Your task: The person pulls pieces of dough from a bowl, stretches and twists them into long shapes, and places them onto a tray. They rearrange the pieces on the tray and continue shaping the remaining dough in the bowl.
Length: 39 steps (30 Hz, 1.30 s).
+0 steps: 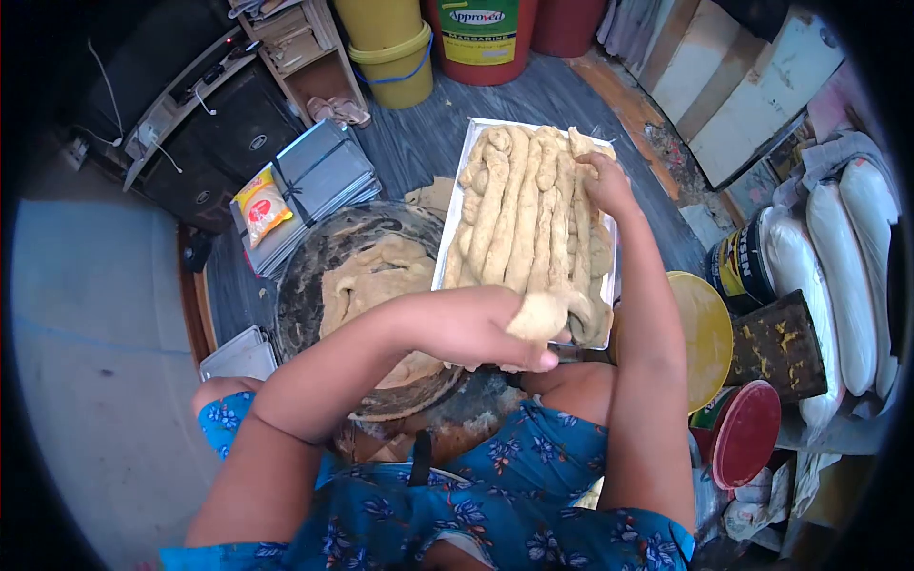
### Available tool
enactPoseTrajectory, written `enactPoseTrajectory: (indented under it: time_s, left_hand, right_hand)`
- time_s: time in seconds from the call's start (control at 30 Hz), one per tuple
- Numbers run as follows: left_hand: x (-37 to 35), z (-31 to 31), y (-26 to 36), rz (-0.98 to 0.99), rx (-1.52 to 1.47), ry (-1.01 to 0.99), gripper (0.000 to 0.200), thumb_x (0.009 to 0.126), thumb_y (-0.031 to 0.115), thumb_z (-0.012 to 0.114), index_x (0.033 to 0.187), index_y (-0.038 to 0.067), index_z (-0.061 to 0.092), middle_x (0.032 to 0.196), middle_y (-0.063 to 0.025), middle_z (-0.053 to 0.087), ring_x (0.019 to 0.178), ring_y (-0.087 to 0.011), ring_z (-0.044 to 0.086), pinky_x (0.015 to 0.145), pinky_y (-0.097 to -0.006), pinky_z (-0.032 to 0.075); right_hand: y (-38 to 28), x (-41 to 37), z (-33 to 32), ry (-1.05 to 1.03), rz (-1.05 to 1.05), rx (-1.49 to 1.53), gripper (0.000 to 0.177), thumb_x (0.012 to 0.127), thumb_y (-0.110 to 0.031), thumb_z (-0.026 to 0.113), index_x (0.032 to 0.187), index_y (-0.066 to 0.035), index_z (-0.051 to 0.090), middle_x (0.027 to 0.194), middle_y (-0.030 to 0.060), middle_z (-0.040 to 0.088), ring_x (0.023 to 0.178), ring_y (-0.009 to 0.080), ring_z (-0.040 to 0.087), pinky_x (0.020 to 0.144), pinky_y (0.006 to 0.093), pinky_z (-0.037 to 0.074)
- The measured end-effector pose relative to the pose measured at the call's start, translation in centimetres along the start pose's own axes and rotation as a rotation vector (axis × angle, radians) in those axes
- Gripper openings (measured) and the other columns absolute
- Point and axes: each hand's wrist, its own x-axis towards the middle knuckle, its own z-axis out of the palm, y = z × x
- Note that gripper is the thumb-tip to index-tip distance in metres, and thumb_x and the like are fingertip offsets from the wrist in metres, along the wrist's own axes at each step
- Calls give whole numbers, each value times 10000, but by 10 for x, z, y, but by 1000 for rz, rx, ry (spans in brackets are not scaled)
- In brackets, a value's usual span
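Observation:
A white rectangular tray [446,249] is packed with long ropes of pale dough [519,205] lying side by side. At the near end of the tray, my left hand [486,328] is closed on a thick piece of dough [541,316]. My right hand [606,183] reaches over the tray's far right corner, its fingers closed on the end of a dough rope. Left of the tray stands a wide dark basin [300,285] with a large mass of dough [367,276] in it, partly hidden by my left forearm.
Stacked metal trays [328,176] with a yellow packet [263,205] lie at the upper left. Yellow [395,71] and red [481,48] buckets stand at the back. To the right are a yellow lid [700,338], a red lid [747,435], a dark board [781,347] and white wrapped bundles [843,285].

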Motion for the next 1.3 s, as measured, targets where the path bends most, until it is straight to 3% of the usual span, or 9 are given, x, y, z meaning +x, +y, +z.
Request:
enactPoseTrajectory:
  time_s: [0.17,0.27,0.43,0.53,0.7,0.8,0.9,1.23,1.3]
  left_hand:
    - [-48,9,65,50,-444,177,433,871,373,598,1122,21,625,805,-18,610,477,-43,457,421,-189,371]
    - [-72,22,94,197,-510,320,536,812,319,630,1142,-95,548,855,-147,650,434,-46,480,399,-162,392]
    - [-87,19,126,512,-510,318,692,865,402,559,1201,-184,411,894,-278,626,361,-46,469,355,-173,446]
    - [-83,11,144,497,-537,285,673,956,417,379,1276,-173,341,675,-121,605,388,-29,472,368,-149,438]
    - [-45,-22,147,482,-468,222,527,980,332,361,1240,-121,433,744,-108,611,411,-26,451,390,-154,440]
    - [-12,-28,148,431,-468,313,477,955,324,437,1147,-105,518,748,-85,610,409,-12,438,393,-152,434]
    - [17,-37,149,388,-530,325,405,928,272,495,1087,-99,528,793,-111,610,454,-34,456,426,-161,448]
    - [36,-90,126,418,-967,283,312,883,277,524,914,-27,585,759,-124,610,556,-162,527,463,-252,470]
    - [31,-91,124,422,-1003,425,338,851,362,549,847,27,594,694,-89,590,547,-200,522,486,-309,462]
  right_hand:
    - [-18,-42,-31,-313,0,193,405,807,-270,589,1167,-84,588,1112,159,625,1001,277,603,867,345,459]
    - [-30,-84,-33,-546,175,21,432,756,-251,614,1143,-61,597,987,186,654,952,294,622,826,375,487]
    - [20,-129,41,-524,-182,213,460,718,-213,614,1133,-14,594,1214,193,494,1134,327,497,977,363,395]
    - [13,-139,42,-423,-131,400,524,708,-161,632,1204,-21,539,1204,177,519,1139,316,492,987,354,387]
    - [-91,-161,-66,-842,89,164,632,732,-108,623,1331,-33,432,1331,155,461,1229,252,438,1026,331,347]
    - [-70,-160,-59,-642,-180,744,745,727,-77,626,1406,-45,321,1384,120,411,1274,220,387,1050,328,314]
    - [-108,-163,-88,-603,-23,1196,845,710,-72,642,1444,-49,224,1402,95,379,1313,218,331,1077,333,271]
    - [-130,-157,-61,273,-127,518,782,796,-244,681,1390,-24,222,1283,188,414,1185,268,419,1020,397,333]
    - [-143,-159,-49,147,-65,759,694,832,-264,656,1345,-12,261,1195,154,455,1095,246,461,970,383,373]
